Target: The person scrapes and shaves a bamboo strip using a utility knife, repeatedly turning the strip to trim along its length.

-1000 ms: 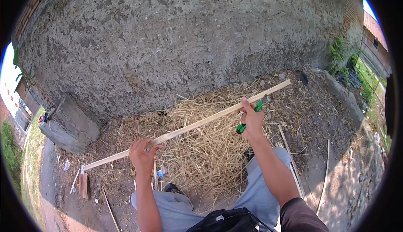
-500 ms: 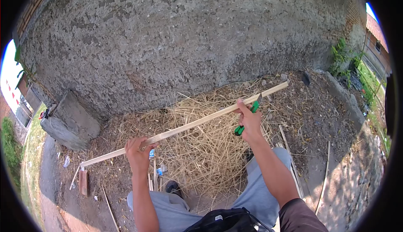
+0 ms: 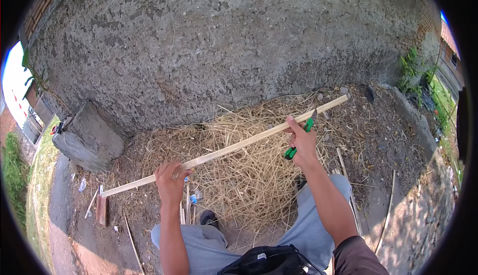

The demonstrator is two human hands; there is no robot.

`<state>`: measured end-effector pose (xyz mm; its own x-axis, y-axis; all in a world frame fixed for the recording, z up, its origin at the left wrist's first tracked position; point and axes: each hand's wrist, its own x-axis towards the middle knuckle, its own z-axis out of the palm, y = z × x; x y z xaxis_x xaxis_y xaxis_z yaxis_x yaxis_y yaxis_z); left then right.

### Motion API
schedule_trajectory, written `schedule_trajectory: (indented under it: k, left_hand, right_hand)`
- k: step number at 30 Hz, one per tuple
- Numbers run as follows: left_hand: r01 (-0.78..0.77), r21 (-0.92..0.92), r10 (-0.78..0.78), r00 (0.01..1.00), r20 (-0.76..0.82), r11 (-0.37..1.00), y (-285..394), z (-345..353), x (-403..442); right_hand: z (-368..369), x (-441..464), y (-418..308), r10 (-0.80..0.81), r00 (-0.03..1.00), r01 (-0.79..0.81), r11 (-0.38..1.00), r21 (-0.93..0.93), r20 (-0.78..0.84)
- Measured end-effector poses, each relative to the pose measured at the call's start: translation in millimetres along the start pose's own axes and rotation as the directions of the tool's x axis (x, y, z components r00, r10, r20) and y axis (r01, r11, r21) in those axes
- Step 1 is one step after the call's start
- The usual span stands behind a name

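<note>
A long, pale bamboo strip [image 3: 234,147] slants across the view, its right end higher than its left. My left hand [image 3: 170,180] is closed around it left of its middle. With my right hand [image 3: 303,144] I grip a green utility knife [image 3: 292,152], its blade pointing up beside the strip. The thumb and fingers of that same hand also touch the strip. Below the strip lies a heap of thin straw-like shavings [image 3: 249,185], between my knees. My palms and some fingers are hidden.
A rough plastered wall [image 3: 219,46] rises behind the heap. A concrete block [image 3: 92,135] stands at left, with a brick [image 3: 101,210] lower down. More thin strips [image 3: 386,215] lie on the ground to both sides. A black bag [image 3: 269,262] is at my waist.
The whole view has shifted slightly, so everything sits a little further right. Both hands keep about the same places on the strip, and the knife stays in my right hand.
</note>
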<state>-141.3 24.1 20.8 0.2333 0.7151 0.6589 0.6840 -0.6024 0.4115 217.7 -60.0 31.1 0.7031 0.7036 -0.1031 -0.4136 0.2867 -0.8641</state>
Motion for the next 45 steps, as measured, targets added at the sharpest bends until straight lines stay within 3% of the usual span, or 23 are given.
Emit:
schedule_trajectory:
  k: [25, 31, 36, 40, 42, 45]
  left_hand:
    - [-0.110, -0.010, 0.110, 0.993, -0.043, 0.994, 11.0, 1.3, -0.3]
    - [-0.187, 0.038, 0.185, 0.981, 0.054, 0.982, 18.2, -3.4, 0.4]
    - [0.106, -0.024, -0.100, 0.977, 0.186, 0.994, 23.5, -2.0, -4.6]
    - [0.117, -0.064, -0.095, 0.956, 0.278, 0.991, 19.5, -1.4, -2.9]
    - [0.268, -0.102, -0.221, 0.917, 0.331, 0.958, 21.3, -1.6, -1.6]
    - [0.219, -0.105, -0.180, 0.939, 0.294, 0.970, 16.0, 0.9, -3.1]
  right_hand:
    - [-2.1, 3.6, -4.3, -0.026, 0.997, 0.028, 0.999, 0.020, -0.074]
    - [-0.7, 3.1, -7.5, 0.007, 0.992, -0.003, 0.999, 0.035, -0.123]
    - [-4.2, 5.4, -6.5, -0.005, 0.993, 0.017, 0.995, 0.103, -0.118]
    - [-2.4, 3.5, -8.8, -0.012, 0.993, 0.033, 0.984, 0.175, -0.121]
    - [-1.4, 1.7, -11.2, -0.011, 0.994, 0.029, 0.987, 0.160, -0.110]
    - [-5.4, 6.1, -5.5, -0.010, 0.997, 0.022, 0.990, 0.142, -0.081]
